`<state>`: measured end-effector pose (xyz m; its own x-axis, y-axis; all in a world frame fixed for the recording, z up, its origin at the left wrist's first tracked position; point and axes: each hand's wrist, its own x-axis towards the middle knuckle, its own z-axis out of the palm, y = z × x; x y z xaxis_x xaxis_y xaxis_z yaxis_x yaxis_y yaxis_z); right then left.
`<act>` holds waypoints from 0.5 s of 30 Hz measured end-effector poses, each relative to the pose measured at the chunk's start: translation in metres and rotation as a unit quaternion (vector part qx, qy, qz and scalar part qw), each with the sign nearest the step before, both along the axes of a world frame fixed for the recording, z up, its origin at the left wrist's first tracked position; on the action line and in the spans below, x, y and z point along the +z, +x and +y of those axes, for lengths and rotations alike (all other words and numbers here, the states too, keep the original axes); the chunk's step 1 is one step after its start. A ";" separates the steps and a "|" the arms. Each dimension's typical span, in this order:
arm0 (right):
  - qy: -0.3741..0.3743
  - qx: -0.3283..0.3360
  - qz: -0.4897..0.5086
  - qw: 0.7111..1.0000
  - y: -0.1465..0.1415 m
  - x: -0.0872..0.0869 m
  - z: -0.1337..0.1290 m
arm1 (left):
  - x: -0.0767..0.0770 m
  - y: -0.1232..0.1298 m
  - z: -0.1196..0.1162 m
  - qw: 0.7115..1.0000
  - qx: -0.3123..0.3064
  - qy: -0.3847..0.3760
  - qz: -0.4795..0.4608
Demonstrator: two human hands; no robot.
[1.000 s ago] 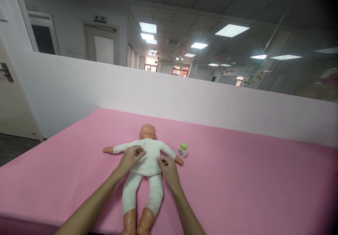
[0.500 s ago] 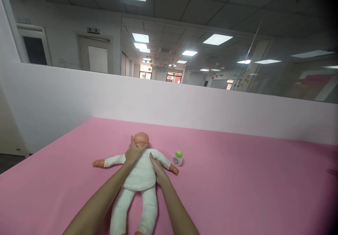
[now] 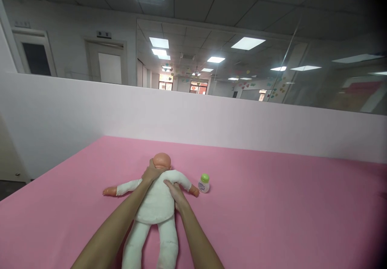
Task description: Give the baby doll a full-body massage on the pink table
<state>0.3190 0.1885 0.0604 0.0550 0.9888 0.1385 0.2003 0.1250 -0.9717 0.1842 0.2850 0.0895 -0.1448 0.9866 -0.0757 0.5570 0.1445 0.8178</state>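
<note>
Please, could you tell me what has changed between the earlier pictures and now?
The left hand moved up the doll from back to neck and grips there. The right hand moved up its side and grasps it there. The doll's arm beside the green-capped bottle shifted slightly left. The bottle still stands upright on the pink surface.

White doll (image 3: 157,204) with orange-tan head (image 3: 162,159); pink tabletop (image 3: 272,204); green bottle cap (image 3: 204,178).

Baby doll (image 3: 159,202), one: bald, tan, smooth head; white cloth torso, sleeves and legs; tan hands. Lies prone, back upward, left of centre on pink surface (image 3: 266,204). Head far; legs near, slightly parted, lower ends out of view. Arms spread left and right, right one angled nearward.
</note>
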 end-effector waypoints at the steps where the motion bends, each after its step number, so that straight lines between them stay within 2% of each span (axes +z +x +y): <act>1: -0.006 0.004 0.019 1.000 -0.002 0.002 0.000 | -0.001 -0.001 0.000 1.000 -0.002 0.008 -0.012; 4: 0.012 0.001 0.046 0.999 -0.008 0.017 0.000 | -0.004 -0.005 0.000 0.997 0.003 0.047 -0.069; 7: 0.050 -0.004 0.046 0.998 -0.013 0.041 -0.004 | 0.002 -0.007 -0.002 0.982 0.008 0.099 -0.160; 10: 0.089 -0.006 0.031 0.996 -0.020 0.073 -0.017 | 0.024 -0.008 -0.011 0.944 0.006 0.150 -0.292; 15: 0.132 -0.038 -0.075 0.988 -0.039 0.127 -0.055 | 0.069 -0.007 -0.038 0.864 -0.032 0.203 -0.460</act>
<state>0.2804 0.1335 0.1877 0.0863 0.9108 0.4038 0.3582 0.3498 -0.8656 0.1770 0.2474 0.1582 -0.1513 0.9629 0.2237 -0.3600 -0.2644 0.8947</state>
